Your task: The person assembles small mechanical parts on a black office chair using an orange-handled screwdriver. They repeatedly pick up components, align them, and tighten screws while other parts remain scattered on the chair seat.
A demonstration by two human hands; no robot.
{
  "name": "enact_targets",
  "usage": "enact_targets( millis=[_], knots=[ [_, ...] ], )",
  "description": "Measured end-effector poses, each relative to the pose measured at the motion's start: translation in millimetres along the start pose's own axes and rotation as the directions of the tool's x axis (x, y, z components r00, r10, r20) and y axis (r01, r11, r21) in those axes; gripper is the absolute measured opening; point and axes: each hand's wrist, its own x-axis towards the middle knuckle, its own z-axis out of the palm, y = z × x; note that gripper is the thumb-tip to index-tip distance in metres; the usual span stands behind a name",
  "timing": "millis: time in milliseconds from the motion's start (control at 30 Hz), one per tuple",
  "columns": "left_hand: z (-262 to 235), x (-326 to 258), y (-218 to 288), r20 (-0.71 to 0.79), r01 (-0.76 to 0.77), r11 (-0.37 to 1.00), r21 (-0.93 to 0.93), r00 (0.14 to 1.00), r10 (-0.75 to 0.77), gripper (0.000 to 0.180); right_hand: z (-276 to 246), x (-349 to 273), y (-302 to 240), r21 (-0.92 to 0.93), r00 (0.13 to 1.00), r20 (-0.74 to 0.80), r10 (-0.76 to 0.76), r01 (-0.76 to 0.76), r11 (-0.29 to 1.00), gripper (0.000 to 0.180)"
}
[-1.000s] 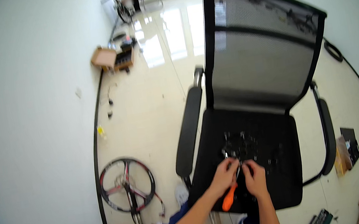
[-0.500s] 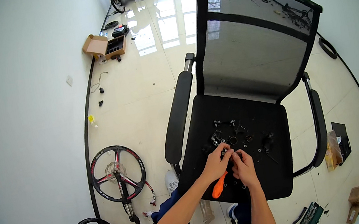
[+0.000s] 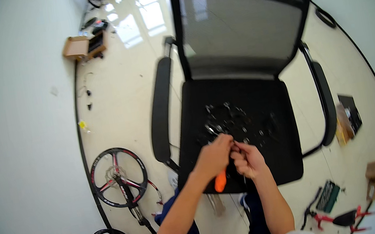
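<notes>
I'm looking straight down at a black office chair [image 3: 248,121] that fills the middle of the frame, its mesh backrest [image 3: 241,23] rising toward the top. The seat serves as my work surface: a cluster of small metal parts [image 3: 230,122] lies spread on the cushion, where they can't roll off across the glossy floor [image 3: 112,80].

My left hand [image 3: 213,157] and right hand [image 3: 249,158] meet just below that cluster, knuckles almost touching. The left fingers are wrapped tight round an orange-handled tool [image 3: 220,181], its handle hanging out beneath the palm. The right fingers are pinched together on something thin; it's too small to tell what.

At lower left two spoked wheels [image 3: 118,175] lie flat on the floor, clear of my knees. At lower right sit red-handled pliers [image 3: 343,217], a little way from my right arm.
</notes>
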Motion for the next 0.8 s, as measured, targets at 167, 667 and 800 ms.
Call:
enact_targets(
  millis=[167,667,800],
  knots=[
    [-8.2,1.5,8.8,0.009,-0.038,0.991,-0.124,0.999,0.04,0.024,2.1,-10.1,3.6,0.12,0.997,0.062,0.039,-0.046,0.992,0.025],
    [-4.5,4.7,2.9,0.045,0.163,0.934,-0.319,0.987,-0.157,0.013,16.3,-13.1,3.7,-0.379,0.991,-0.057,-0.119,0.088,0.921,0.033],
    [-6.5,8.4,1.6,0.021,0.239,0.935,-0.262,0.97,-0.242,0.015,15.0,-18.6,-3.9,-0.598,0.933,-0.1,-0.347,0.222,0.77,0.028]
  ],
)
